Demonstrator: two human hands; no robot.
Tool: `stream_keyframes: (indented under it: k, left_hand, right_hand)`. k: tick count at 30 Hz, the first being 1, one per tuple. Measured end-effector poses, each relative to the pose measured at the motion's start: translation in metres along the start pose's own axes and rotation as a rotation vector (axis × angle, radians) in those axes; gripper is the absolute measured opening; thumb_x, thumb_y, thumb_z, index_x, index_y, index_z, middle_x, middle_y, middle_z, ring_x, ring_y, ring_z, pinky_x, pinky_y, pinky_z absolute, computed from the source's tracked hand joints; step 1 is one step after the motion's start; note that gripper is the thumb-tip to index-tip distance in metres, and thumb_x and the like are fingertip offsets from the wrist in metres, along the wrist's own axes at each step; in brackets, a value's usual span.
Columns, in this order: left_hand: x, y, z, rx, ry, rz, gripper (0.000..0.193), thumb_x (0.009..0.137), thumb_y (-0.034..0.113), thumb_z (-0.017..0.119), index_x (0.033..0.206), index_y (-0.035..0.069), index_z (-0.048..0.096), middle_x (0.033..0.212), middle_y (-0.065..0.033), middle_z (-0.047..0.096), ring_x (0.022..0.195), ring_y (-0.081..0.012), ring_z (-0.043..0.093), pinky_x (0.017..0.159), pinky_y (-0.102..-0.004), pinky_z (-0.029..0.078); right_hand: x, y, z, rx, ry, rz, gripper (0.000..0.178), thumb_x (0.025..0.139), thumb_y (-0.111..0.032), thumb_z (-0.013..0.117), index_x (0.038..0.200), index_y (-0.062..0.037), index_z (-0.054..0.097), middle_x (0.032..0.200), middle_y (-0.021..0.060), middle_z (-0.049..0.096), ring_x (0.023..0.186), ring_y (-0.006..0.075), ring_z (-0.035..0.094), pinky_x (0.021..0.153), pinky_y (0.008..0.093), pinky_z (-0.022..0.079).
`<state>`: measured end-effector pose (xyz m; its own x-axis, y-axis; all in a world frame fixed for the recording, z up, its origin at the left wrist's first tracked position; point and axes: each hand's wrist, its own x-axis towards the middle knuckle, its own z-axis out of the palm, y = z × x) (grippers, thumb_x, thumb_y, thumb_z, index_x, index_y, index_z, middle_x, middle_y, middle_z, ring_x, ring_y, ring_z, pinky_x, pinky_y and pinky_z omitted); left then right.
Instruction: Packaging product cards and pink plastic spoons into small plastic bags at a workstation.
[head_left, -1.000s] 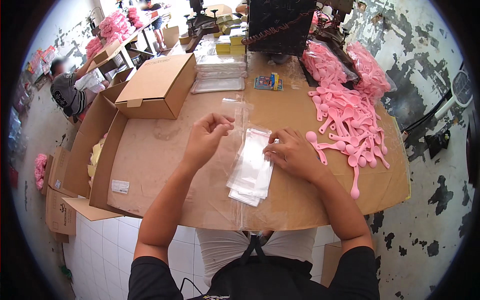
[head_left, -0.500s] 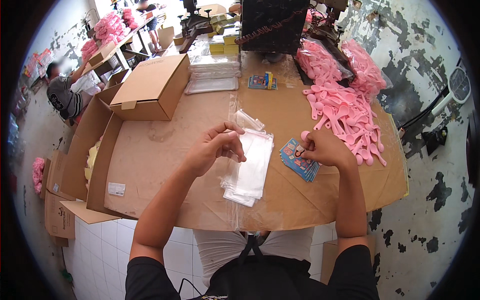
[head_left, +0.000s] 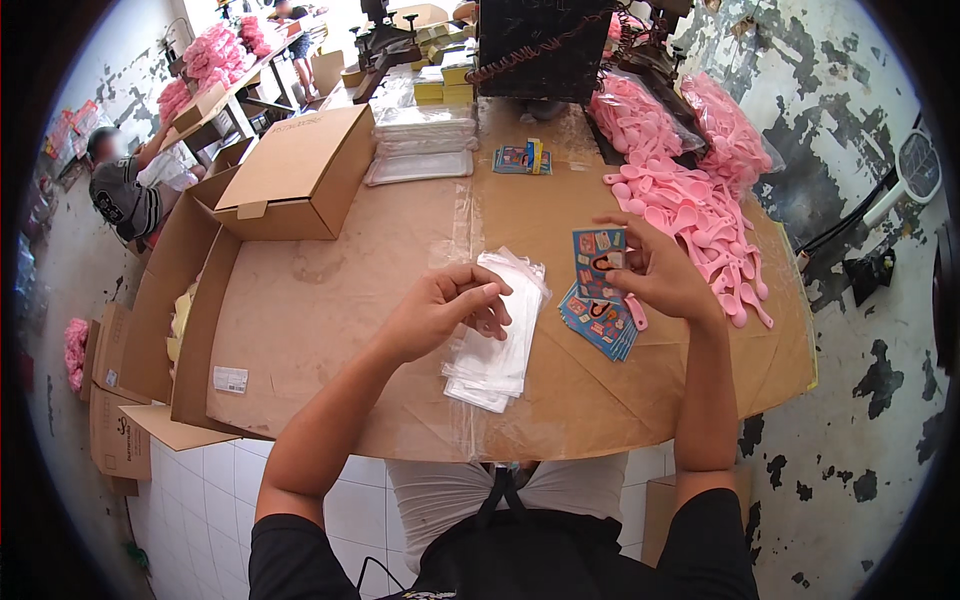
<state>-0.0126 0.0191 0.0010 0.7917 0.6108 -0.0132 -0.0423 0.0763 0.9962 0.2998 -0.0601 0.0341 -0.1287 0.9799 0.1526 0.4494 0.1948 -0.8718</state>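
My right hand (head_left: 655,268) pinches a blue printed card (head_left: 592,262), lifted and tilted above a fanned stack of the same cards (head_left: 600,328). A pink spoon's handle (head_left: 636,312) sticks out below this hand, beside the card; whether the fingers also grip it, I cannot tell. My left hand (head_left: 455,308) hovers at the left edge of a pile of clear plastic bags (head_left: 500,350). Its fingers are loosely bent and apart, with nothing visible in them. Many loose pink spoons (head_left: 690,215) lie heaped beyond my right hand.
Bags of pink spoons (head_left: 640,115) stand behind the heap. A bundle of cards (head_left: 522,158) lies farther back, near a black machine (head_left: 545,50). Left are a closed carton (head_left: 300,165), stacked clear packs (head_left: 420,150) and an open box (head_left: 200,310). Another person (head_left: 125,190) sits far left.
My right hand has lifted a card up off the stack and moved slightly away from me. My left hand has shifted a little to the right and nearer, over the bags.
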Motion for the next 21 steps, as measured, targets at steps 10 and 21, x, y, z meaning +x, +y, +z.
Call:
stream_keyframes:
  k: [10,21]
  left_hand:
    - [0.001,0.001,0.015,0.016,0.154,0.06,0.025,0.103,0.019,0.058,0.108,-0.005,0.065,0.097,-0.0135,0.073,0.085,-0.0205,0.073,0.075,-0.0301,0.06]
    - [0.002,-0.003,0.013,0.098,0.253,0.067,0.026,0.103,0.018,0.059,0.111,-0.006,0.066,0.1,-0.0138,0.074,0.088,-0.0201,0.074,0.074,-0.0288,0.059]
  right_hand:
    - [0.015,-0.005,0.074,0.531,0.347,0.062,0.024,0.097,-0.01,0.064,0.116,0.0023,0.055,0.098,0.0091,0.069,0.08,0.0132,0.069,0.064,0.0257,0.058]
    - [0.016,-0.008,0.082,0.683,0.349,-0.023,0.018,0.095,-0.007,0.066,0.107,-0.0006,0.054,0.096,0.0086,0.067,0.081,0.0133,0.068,0.075,0.0285,0.06]
